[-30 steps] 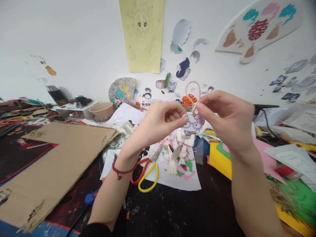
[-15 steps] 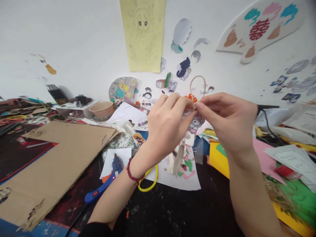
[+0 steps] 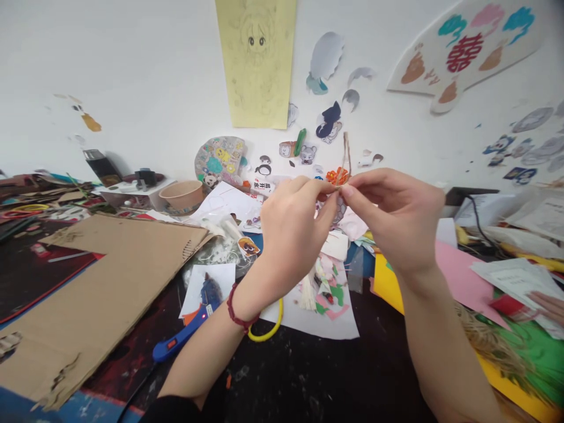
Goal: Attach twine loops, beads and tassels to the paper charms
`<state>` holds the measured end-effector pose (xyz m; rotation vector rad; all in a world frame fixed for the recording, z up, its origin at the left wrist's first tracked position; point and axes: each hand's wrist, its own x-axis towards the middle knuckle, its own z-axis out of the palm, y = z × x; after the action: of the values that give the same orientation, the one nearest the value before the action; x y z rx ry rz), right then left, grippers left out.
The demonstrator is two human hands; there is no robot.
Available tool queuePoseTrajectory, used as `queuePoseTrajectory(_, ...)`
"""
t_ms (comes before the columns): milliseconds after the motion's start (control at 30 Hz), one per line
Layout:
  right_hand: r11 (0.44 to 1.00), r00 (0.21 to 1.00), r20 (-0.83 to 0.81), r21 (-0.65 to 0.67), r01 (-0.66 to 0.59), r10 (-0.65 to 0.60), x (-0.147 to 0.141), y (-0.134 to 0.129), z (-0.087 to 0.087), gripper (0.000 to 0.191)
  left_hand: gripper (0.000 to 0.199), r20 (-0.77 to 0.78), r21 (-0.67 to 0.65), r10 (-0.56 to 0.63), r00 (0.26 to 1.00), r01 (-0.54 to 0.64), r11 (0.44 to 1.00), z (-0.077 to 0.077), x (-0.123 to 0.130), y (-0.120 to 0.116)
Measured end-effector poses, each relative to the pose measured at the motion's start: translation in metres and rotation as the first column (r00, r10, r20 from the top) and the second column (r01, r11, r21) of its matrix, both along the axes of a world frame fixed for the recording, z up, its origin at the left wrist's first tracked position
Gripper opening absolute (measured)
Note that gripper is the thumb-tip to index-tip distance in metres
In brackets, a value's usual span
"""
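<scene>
My left hand and my right hand meet in front of the wall, thumbs and fingertips pinched together at the base of a brown twine loop. The loop stands upright above my fingers, seen almost edge-on. An orange flower-like ornament sits at its foot, touching or just behind my left fingertips. Below the pinch, a rounded piece with a printed pattern shows partly between my hands; the rest is hidden. Under my hands, a cream tassel lies or hangs over white paper; I cannot tell which.
A blue glue gun with a lit red light lies left of my forearm, beside a large cardboard sheet. A yellow ring is near my wrist. Coloured paper covers the right side. Another person's hand reaches in at the right edge.
The twine loop has turned from wide to nearly edge-on. My right hand has shifted slightly left, and both hands stay pinched. Another person's hand has appeared at the right edge.
</scene>
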<state>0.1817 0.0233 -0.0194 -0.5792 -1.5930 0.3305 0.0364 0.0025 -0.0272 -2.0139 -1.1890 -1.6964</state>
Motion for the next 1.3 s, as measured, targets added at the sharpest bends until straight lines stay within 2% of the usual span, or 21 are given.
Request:
queuePoseTrajectory(133, 1.0, 0.999, 0.046, 0.013, -0.025, 0.025, -0.001, 0.001, 0.0, 0.007, 0.005, 0.045, -0.105, -0.037, 0.998, 0.041, 0.994, 0.004, -0.002, -0.001)
queuePoseTrajectory(333, 0.999, 0.998, 0.058, 0.034, 0.01, -0.012, -0.003, 0.001, 0.0, 0.01, 0.012, 0.025, -0.106, -0.01, 1.0, 0.012, 0.994, 0.002, 0.002, 0.0)
queuePoseTrajectory(500, 0.998, 0.997, -0.056, -0.036, 0.06, -0.062, -0.002, 0.006, -0.002, 0.005, 0.01, -0.016, 0.028, -0.019, 1.0, 0.02, 0.999, -0.003, 0.003, 0.005)
queuePoseTrajectory(667, 0.992, 0.981, -0.194, -0.125, -0.034, 0.009, 0.003, 0.017, -0.002, 0.006, 0.015, -0.077, 0.26, -0.046, 0.996, 0.065, 0.963, -0.005, 0.006, 0.011)
queuePoseTrajectory(767, 0.966, 0.959, -0.266, -0.208, -0.154, 0.096, 0.007, 0.02, -0.001, 0.006, 0.014, -0.065, 0.266, -0.13, 0.989, 0.143, 0.953, -0.004, 0.007, 0.012)
queuePoseTrajectory(867, 0.931, 0.942, -0.298, -0.275, -0.241, 0.155, 0.01, 0.02, 0.001, 0.005, 0.012, -0.013, 0.153, -0.274, 0.962, 0.272, 0.95, -0.002, 0.005, 0.014)
queuePoseTrajectory(1000, 0.934, 0.952, -0.267, -0.28, -0.224, 0.148, 0.012, 0.018, 0.002, 0.007, 0.011, 0.148, 0.013, -0.427, 0.892, 0.43, 0.903, -0.003, 0.002, 0.018)
queuePoseTrajectory(1133, 0.924, 0.958, -0.247, -0.311, -0.221, 0.146, 0.012, 0.014, 0.004, 0.009, 0.014, 0.214, 0.022, -0.522, 0.826, 0.53, 0.848, -0.006, 0.0, 0.024)
queuePoseTrajectory(1300, 0.907, 0.945, -0.287, -0.335, -0.255, 0.16, 0.011, 0.013, 0.005, 0.007, 0.016, 0.291, 0.02, -0.574, 0.765, 0.595, 0.803, -0.008, -0.001, 0.028)
